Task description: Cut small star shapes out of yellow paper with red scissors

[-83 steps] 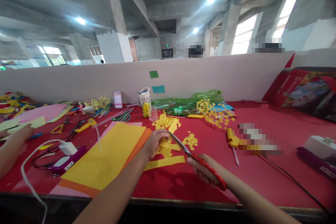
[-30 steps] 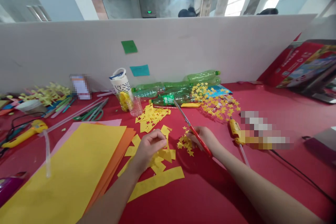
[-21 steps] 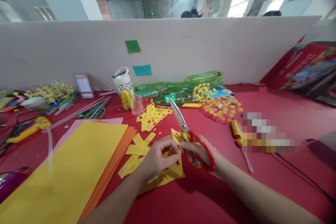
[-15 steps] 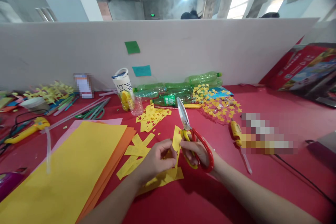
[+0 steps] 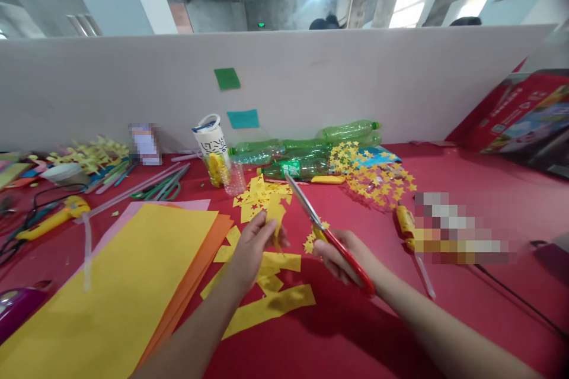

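My left hand [image 5: 251, 249] pinches a yellow paper strip [image 5: 275, 213] with a star-shaped notch in its top edge. In my right hand [image 5: 344, 254] are scissors [image 5: 331, 234] with red and yellow handles, their blades together and pointing up and left. Small yellow stars [image 5: 308, 243] lie on the red table just left of my right hand. Below my left hand are several cut yellow strips [image 5: 275, 305]. Behind it sits a pile of yellow scraps [image 5: 255, 192] with star-shaped holes.
Yellow and orange sheets [image 5: 133, 272] are stacked at the left. Green plastic bottles [image 5: 306, 167] and a patterned white cup [image 5: 212, 139] stand before the white partition [image 5: 311, 83]. A glue gun [image 5: 405, 222] lies right, another yellow glue gun [image 5: 53, 222] left. Cut stars [image 5: 377, 180] spread at the back.
My left hand has moved up and left with the paper strip, away from the scissors. The scissors' blades now tilt further left. The small stars near my right hand have come into view.
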A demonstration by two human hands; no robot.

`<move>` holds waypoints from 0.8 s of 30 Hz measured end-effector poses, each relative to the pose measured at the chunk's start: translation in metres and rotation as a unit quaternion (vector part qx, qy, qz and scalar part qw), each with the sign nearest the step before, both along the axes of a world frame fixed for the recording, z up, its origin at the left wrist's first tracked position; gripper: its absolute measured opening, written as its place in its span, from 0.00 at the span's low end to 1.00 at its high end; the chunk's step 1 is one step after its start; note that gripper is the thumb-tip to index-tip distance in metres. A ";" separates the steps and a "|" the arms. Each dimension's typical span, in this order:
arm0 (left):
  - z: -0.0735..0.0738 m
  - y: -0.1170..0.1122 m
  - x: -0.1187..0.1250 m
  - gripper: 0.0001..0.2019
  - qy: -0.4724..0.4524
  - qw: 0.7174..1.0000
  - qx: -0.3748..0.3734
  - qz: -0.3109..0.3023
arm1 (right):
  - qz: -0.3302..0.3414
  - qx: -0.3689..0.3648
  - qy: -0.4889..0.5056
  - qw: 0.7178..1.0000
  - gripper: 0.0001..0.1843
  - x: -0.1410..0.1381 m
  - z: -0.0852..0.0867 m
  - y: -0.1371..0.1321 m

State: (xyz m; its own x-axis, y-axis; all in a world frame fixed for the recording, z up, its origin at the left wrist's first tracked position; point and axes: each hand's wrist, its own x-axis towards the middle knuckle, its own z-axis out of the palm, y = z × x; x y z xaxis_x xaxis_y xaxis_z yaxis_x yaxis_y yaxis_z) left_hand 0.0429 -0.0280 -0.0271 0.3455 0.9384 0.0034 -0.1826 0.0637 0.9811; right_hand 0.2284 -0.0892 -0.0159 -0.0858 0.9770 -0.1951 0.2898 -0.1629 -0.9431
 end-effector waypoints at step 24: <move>0.015 0.009 -0.013 0.11 -0.060 0.988 0.042 0.132 | 0.116 0.018 -0.222 0.968 0.27 -0.003 0.009 -0.008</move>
